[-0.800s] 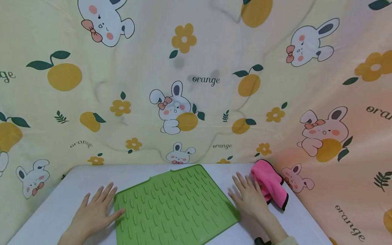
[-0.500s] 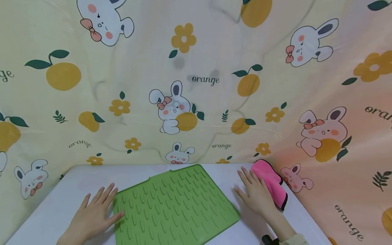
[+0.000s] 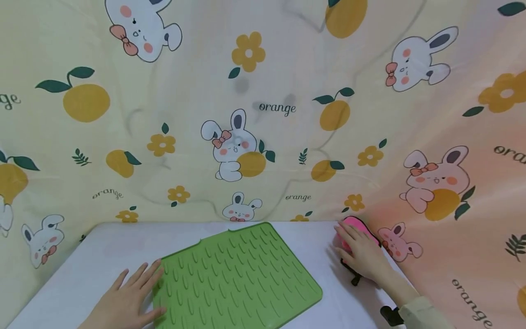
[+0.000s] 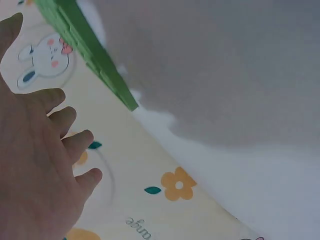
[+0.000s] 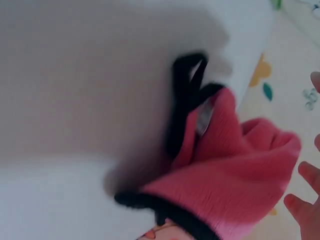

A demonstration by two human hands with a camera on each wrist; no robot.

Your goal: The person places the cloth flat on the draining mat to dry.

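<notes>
A green mat (image 3: 242, 274) with rows of raised ridges lies on the white table. At its left edge rests my left hand (image 3: 123, 301), fingers spread, the thumb reaching over the border. The left wrist view catches a thin edge of the mat (image 4: 95, 57) beyond that hand (image 4: 35, 160). My right hand (image 3: 365, 258) reaches over a crumpled pink cloth (image 3: 357, 223) with black trim, covering much of it in the head view. Seen from the right wrist, the cloth (image 5: 235, 175) bunches up beside extended fingertips (image 5: 310, 175), and its black loop (image 5: 182, 95) sticks out.
Behind the white table (image 3: 123, 242) hangs a yellow curtain (image 3: 197, 82) printed with rabbits and oranges, which turns along the right side close to the cloth. A black device (image 3: 391, 315) sits at my right wrist by the sleeve (image 3: 423, 313).
My right hand has moved right, away from the mat's right edge and over the pink cloth. The cloth's black loop now shows below the hand. My left hand has shifted slightly down.
</notes>
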